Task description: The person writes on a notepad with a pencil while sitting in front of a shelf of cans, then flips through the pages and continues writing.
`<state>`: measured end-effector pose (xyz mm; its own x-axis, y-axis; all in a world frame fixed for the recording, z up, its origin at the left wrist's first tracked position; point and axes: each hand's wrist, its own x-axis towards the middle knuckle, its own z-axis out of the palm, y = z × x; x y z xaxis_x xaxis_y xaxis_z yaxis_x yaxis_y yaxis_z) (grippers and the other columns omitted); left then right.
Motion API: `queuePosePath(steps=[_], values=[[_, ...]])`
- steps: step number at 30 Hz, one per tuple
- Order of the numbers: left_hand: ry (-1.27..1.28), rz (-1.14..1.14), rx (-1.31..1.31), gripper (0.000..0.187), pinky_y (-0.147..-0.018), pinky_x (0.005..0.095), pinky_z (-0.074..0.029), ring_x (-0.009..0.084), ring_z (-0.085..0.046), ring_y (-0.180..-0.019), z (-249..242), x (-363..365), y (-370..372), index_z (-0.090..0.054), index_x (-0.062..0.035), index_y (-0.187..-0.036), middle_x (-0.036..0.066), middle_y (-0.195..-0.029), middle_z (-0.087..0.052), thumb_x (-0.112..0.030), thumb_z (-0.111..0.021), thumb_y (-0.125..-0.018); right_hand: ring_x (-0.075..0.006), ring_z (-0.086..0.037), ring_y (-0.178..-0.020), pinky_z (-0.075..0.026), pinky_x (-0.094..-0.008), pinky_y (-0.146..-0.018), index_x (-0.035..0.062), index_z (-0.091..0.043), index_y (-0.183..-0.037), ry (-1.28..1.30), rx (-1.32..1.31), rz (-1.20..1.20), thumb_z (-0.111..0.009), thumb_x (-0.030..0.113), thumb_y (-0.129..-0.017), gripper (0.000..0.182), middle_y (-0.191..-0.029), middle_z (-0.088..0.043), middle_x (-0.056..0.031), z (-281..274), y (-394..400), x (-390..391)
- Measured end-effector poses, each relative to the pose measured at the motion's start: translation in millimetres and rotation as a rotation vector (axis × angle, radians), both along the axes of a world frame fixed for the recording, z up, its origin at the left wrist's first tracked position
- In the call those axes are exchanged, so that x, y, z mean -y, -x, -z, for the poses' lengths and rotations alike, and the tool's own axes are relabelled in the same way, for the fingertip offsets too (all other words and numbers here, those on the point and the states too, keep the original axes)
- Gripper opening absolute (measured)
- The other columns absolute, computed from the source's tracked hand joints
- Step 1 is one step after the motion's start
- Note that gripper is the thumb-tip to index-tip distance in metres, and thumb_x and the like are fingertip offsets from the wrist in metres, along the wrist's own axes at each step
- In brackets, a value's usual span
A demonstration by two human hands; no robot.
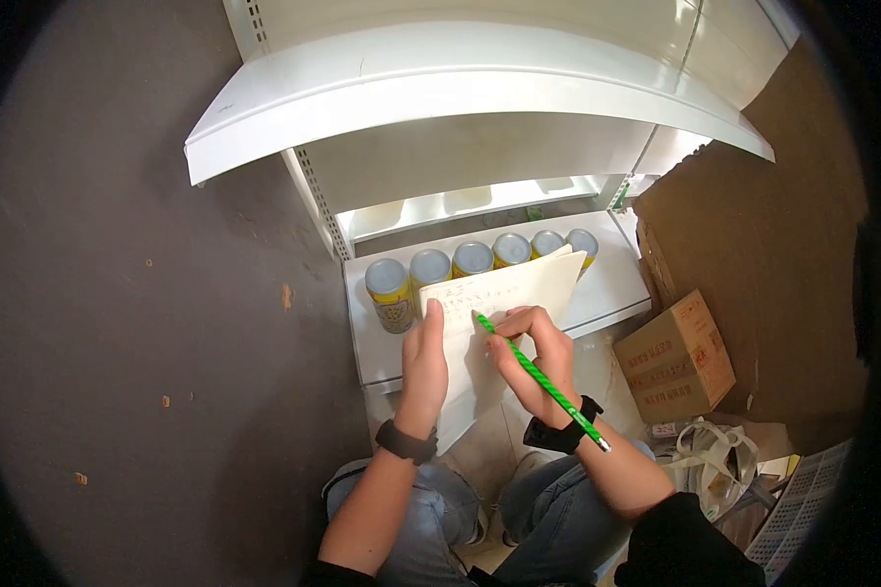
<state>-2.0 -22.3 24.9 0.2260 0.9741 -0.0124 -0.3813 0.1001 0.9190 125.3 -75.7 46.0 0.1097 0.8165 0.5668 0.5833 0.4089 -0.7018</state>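
My left hand (425,364) holds a cream notebook (465,367) by its left edge, thumb on the page and the other fingers behind it. Handwritten marks cover the upper part of the page. Between the fingers of my right hand (536,357) is a green striped pencil (548,383), its tip touching or just over the writing. Behind the notebook, a row of several yellow cans (392,305) with grey lids stands on the lower white shelf (609,264). The notebook partly covers some of these cans.
An upper white shelf (460,86) juts out above the cans. At the right are a small cardboard box (673,360), a large brown cardboard sheet (764,245), a plastic bag (712,455) and a grey basket (803,504). A dark grey wall fills the left side.
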Motion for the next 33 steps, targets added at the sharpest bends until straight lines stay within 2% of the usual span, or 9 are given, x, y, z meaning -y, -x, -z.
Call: queuePosePath(steps=[5,12,14,21,25,29,33], values=[[0.018,0.016,0.019,0.047,-0.082,0.0266,-0.039,0.0127,-0.052,-0.093,2,-1,0,-0.056,0.0064,-0.105,0.009,-0.103,-0.059,-0.035,-0.035,-0.096,-0.0237,-0.053,-0.068,-0.043,-0.0312,-0.063,0.0017,-0.05,-0.077,0.014,-0.112,0.052,-0.061,0.002,-0.071,0.012,-0.072,-0.054,-0.0104,-1,-2,-2],[0.008,0.028,0.006,0.048,-0.081,0.0266,-0.039,0.0125,-0.052,-0.091,4,-2,0,-0.056,0.0068,-0.103,0.009,-0.101,-0.059,-0.036,-0.035,-0.096,-0.0236,-0.054,-0.069,-0.044,-0.0309,-0.063,0.0014,-0.051,-0.079,-0.001,-0.097,0.066,-0.061,0.003,-0.072,0.012,-0.073,-0.054,-0.0107,-2,-2,-2],[0.004,0.032,-0.006,0.048,-0.081,0.0267,-0.039,0.012,-0.051,-0.091,8,-3,-1,-0.056,0.007,-0.103,0.009,-0.1,-0.059,-0.036,-0.035,-0.096,-0.0152,-0.056,-0.07,-0.046,-0.0272,-0.07,0.0004,-0.051,-0.082,0.04,-0.035,0.045,-0.06,0.001,-0.076,0.011,-0.079,-0.061,-0.0104,-3,-2,0],[-0.014,0.043,-0.028,0.047,-0.076,0.0268,-0.039,0.0099,-0.048,-0.084,6,2,-4,-0.057,0.0057,-0.095,0.006,-0.092,-0.058,-0.037,-0.036,-0.095,-0.0161,-0.057,-0.073,-0.045,-0.0265,-0.066,0.0009,-0.053,-0.085,0.009,0.008,-0.012,-0.062,0.002,-0.075,0.014,-0.084,-0.059,-0.0114,-1,5,-1],[-0.035,0.02,-0.076,0.046,-0.077,0.0267,-0.038,0.0103,-0.047,-0.085,12,-1,-3,-0.057,0.0051,-0.092,0.006,-0.091,-0.058,-0.037,-0.037,-0.095,-0.0204,-0.057,-0.074,-0.045,-0.0286,-0.067,0.0009,-0.054,-0.082,-0.029,0.072,-0.05,-0.063,0.002,-0.073,0.013,-0.082,-0.058,-0.0123,-4,10,-3],[-0.006,0.022,-0.084,0.047,-0.079,0.0269,-0.038,0.0112,-0.048,-0.087,13,-3,-1,-0.057,0.0053,-0.095,0.007,-0.093,-0.058,-0.037,-0.037,-0.095,-0.0231,-0.057,-0.074,-0.045,-0.0299,-0.069,0.0005,-0.054,-0.08,-0.058,0.108,-0.051,-0.063,0.001,-0.072,0.011,-0.079,-0.057,-0.0133,-5,10,-3],[0.006,-0.018,0.0,0.048,-0.082,0.0277,-0.038,0.0124,-0.05,-0.09,1,-1,-2,-0.056,0.0061,-0.101,0.008,-0.099,-0.058,-0.037,-0.036,-0.095,-0.0209,-0.057,-0.073,-0.045,-0.0289,-0.068,0.0002,-0.054,-0.079,-0.046,0.062,-0.014,-0.062,0.001,-0.073,0.011,-0.076,-0.057,-0.0128,-1,7,-2]])
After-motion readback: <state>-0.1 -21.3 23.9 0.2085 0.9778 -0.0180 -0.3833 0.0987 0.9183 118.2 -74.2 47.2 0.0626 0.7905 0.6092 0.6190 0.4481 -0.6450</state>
